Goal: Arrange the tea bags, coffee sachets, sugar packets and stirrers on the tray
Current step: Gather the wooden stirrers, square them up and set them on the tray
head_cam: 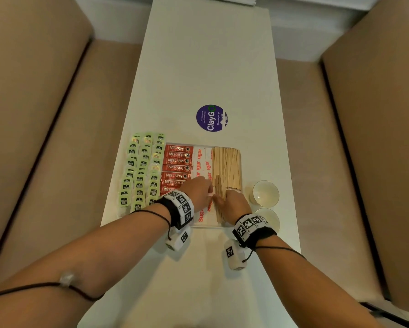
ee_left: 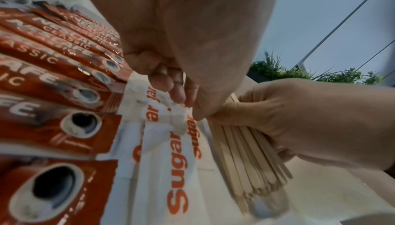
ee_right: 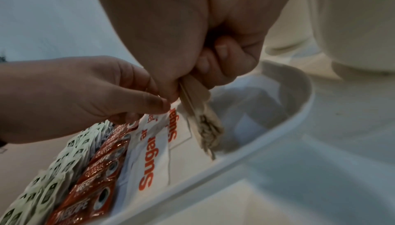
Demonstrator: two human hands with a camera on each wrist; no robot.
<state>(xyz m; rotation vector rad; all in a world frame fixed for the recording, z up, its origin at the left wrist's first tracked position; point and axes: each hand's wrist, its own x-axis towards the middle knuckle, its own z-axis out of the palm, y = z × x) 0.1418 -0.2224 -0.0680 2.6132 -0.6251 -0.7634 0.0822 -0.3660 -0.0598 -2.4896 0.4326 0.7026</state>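
Gripping a bunch of stirrers (ee_right: 198, 108) in my right hand (head_cam: 234, 204), fingers curled round their near ends, I see them fan out over the tray (ee_right: 295, 120). My left hand (head_cam: 197, 192) sits just beside it, fingertips (ee_left: 177, 93) pinching a sugar packet (ee_left: 177, 124) at the near end of the sugar row. Left of that lie the red coffee sachets (head_cam: 176, 168), then the green tea bags (head_cam: 142, 171) in three columns. Right of the tray stand two cups (head_cam: 265, 192). Farther up the table (head_cam: 198, 67) is a purple sticker (head_cam: 211, 118).
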